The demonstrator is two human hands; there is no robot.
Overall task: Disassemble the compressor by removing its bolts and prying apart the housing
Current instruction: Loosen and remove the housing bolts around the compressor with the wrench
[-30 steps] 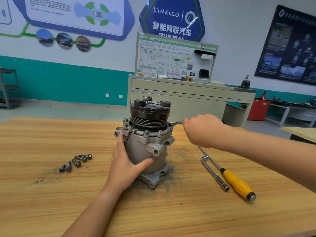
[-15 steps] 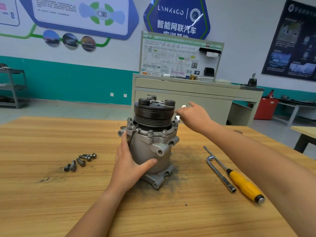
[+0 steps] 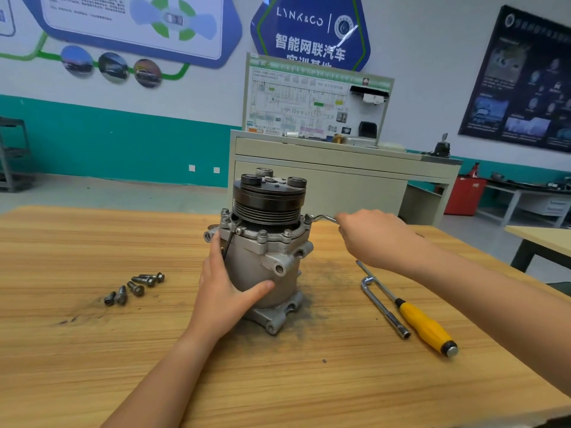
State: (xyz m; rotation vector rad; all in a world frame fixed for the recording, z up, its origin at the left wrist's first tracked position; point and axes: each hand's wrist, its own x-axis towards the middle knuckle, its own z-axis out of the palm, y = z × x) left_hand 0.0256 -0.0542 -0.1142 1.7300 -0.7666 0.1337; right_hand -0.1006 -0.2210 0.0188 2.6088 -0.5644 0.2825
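A grey metal compressor [image 3: 262, 267] stands upright on the wooden table [image 3: 123, 350], its black pulley [image 3: 269, 199] on top and bolts around its upper flange. My left hand [image 3: 225, 291] wraps around the left front of the housing, thumb across the front. My right hand [image 3: 370, 237] grips the handle of a small wrench [image 3: 321, 218] whose head sits on a bolt at the flange's right edge. Several removed bolts [image 3: 136, 287] lie to the left of the compressor.
An L-shaped socket wrench [image 3: 384, 307] and a yellow-handled screwdriver [image 3: 423, 325] lie on the table to the right. Dark grit surrounds the compressor base. Behind stand a beige cabinet [image 3: 340, 180] and another table [image 3: 537, 239] at far right.
My right hand swung the wrench handle back toward the pulley, then out to the right again, the head staying on the flange bolt. My left hand kept its hold on the housing.
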